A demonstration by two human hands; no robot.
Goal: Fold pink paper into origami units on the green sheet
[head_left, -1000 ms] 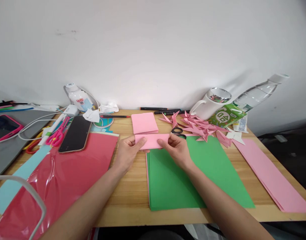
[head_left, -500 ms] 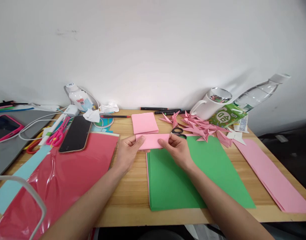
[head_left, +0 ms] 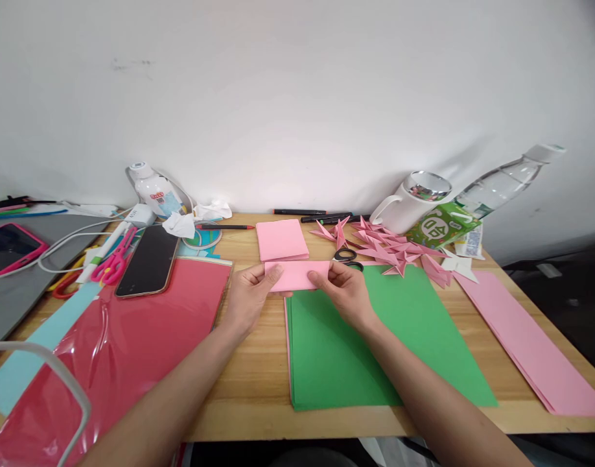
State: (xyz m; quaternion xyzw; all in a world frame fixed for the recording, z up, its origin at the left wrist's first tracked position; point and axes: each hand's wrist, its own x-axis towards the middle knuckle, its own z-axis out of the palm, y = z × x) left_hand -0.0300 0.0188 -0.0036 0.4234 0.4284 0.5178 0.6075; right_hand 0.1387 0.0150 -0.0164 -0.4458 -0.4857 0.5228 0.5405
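Between my two hands is a small pink piece of paper [head_left: 296, 275], a wide rectangle that looks folded. My left hand [head_left: 251, 288] pinches its left end, thumb on top and fingers behind. At the right end my right hand [head_left: 347, 290] grips it the same way. Just beyond it lies a stack of square pink paper [head_left: 282, 239]. Green paper sheets [head_left: 375, 344] lie under my right forearm. Black-handled scissors [head_left: 346, 255] stick out past their far edge, blades hidden. Several folded pink paper stars [head_left: 385, 250] are heaped behind the green sheets.
Right: pink paper strips [head_left: 531, 344], a white mug [head_left: 404, 204], a green packet [head_left: 438, 224], a leaning clear bottle [head_left: 506, 175]. Left: a phone [head_left: 149, 263] on wrapped red paper [head_left: 146, 331], pink scissors [head_left: 113, 259], a white bottle [head_left: 156, 191], cables. Black markers [head_left: 321, 215] lie by the wall.
Almost nothing differs. Both hands keep the same pinch on the pink paper, and the view has shifted very slightly.
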